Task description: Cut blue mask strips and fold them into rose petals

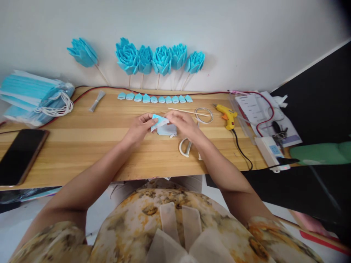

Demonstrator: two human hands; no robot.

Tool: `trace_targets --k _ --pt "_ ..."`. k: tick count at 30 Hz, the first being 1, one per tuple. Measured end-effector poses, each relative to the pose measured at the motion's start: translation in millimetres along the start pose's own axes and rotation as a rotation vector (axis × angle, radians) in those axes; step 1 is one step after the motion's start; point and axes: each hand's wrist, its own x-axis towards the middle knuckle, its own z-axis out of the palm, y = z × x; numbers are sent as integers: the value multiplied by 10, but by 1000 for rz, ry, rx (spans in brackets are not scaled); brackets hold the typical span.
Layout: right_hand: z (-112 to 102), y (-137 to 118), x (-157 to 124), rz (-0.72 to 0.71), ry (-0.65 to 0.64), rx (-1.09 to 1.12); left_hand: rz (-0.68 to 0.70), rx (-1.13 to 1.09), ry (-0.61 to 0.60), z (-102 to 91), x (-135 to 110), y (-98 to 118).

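Both my hands meet over the middle of the wooden desk (82,142). My left hand (139,126) and my right hand (182,122) pinch a small folded piece of blue mask fabric (159,121) between their fingertips. Just under it lies a pale blue-grey scrap of mask (168,130). White-handled scissors (185,147) lie beside my right wrist. A thin wooden stick (188,111) and a coil of white elastic (204,115) rest just beyond my right hand.
Several folded blue petals (155,98) lie in a row at the back. Several blue fabric roses (161,58) on sticks lean on the wall. A stack of face masks (33,96) and a phone (20,155) sit left. A yellow glue gun (228,115), papers and a power strip (271,151) sit right.
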Motion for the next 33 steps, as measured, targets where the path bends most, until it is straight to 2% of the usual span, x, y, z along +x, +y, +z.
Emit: trace_targets --k 4,8,10,14,16,23,28,33 --pt "-44 59 31 -13 93 178 -22 -139 -27 -18 12 26" --pt "-29 87 41 23 99 216 -27 -190 -41 -17 13 40" --pt "-17 77 34 43 64 228 -24 -216 -32 -16 14 34" --pt "37 76 16 78 -116 268 -35 -245 -13 -11 18 14" --pt "85 105 14 81 -152 253 -38 -244 -10 -2 16 5" --pt "187 187 22 115 -39 153 -24 -174 -1 59 -10 -34" --pt "164 168 17 107 -26 136 -17 -120 7 70 -24 -52" --pt "130 96 11 148 -9 175 -60 -104 -40 68 -43 -34"
